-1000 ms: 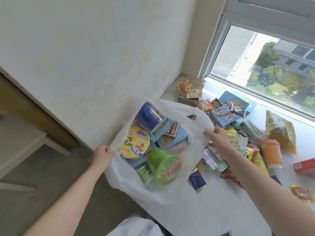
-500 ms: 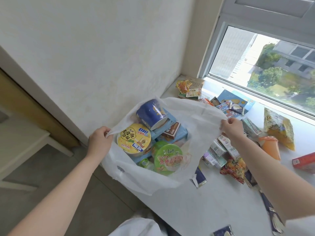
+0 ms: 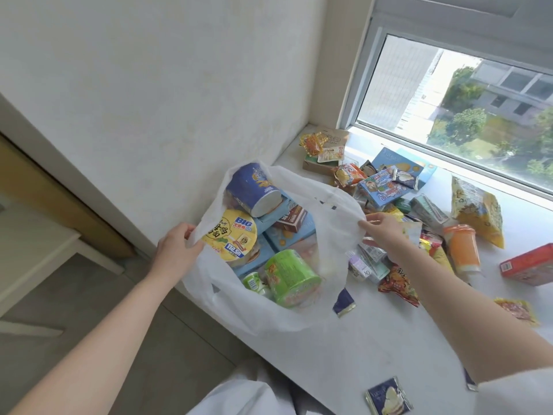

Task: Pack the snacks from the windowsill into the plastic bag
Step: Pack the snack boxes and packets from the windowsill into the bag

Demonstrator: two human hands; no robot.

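— Bag status?

— Plastic bag (image 3: 299, 313) on the windowsill (image 3: 374, 348) edge, mouth held wide: my left hand (image 3: 176, 250) pinches the near rim, my right hand (image 3: 386, 230) the far rim.

— Packed?

— Blue cup (image 3: 254, 190), yellow noodle bowl (image 3: 232, 235), green cup (image 3: 291, 275), several boxes.

— Outstanding?

— Roughly half, I judge: the snack pile (image 3: 398, 211) beside the bag, orange cup (image 3: 462, 248), yellow chip bag (image 3: 478, 211), red box (image 3: 529, 265), stray packets.

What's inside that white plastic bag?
Inside the plastic bag: a yellow noodle bowl, blue cup, green cup, blue boxes. Anything beneath them is hidden.
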